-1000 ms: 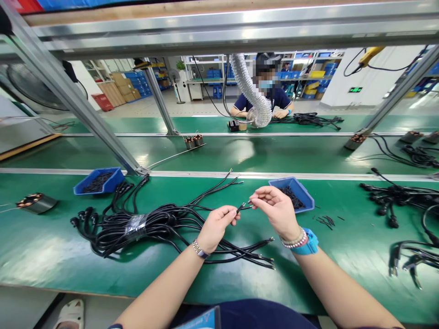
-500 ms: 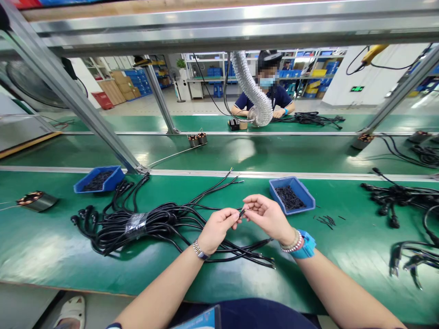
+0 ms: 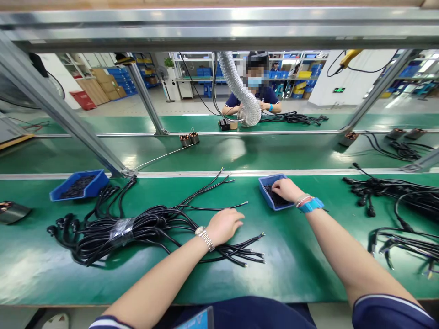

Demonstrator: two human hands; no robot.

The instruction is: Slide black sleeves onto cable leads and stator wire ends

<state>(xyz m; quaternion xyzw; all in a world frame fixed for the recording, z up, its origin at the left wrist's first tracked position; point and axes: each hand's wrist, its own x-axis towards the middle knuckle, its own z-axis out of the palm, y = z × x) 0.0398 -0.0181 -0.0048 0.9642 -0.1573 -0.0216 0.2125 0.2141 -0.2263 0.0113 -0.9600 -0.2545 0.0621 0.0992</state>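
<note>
I have my right fingers (image 3: 276, 185) in the blue bin (image 3: 265, 190), grip unclear from here; left fingers (image 3: 237, 216) released above black cables (image 3: 154, 221).

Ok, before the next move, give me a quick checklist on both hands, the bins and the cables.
1. Right hand at the right blue bin, fingers among the black pieces: ok.
2. Black piece gripped in that hand: cannot tell, fingertips are hidden.
3. Left hand free, nothing seen in its fingers: ok.
4. Left hand clear of the cables below: cannot tell, it overlaps them in view.
5. Cable bundle bound by the clear wrap: ok.
6. Cable ends gathered together: not ok, they fan out in separate groups.
</note>
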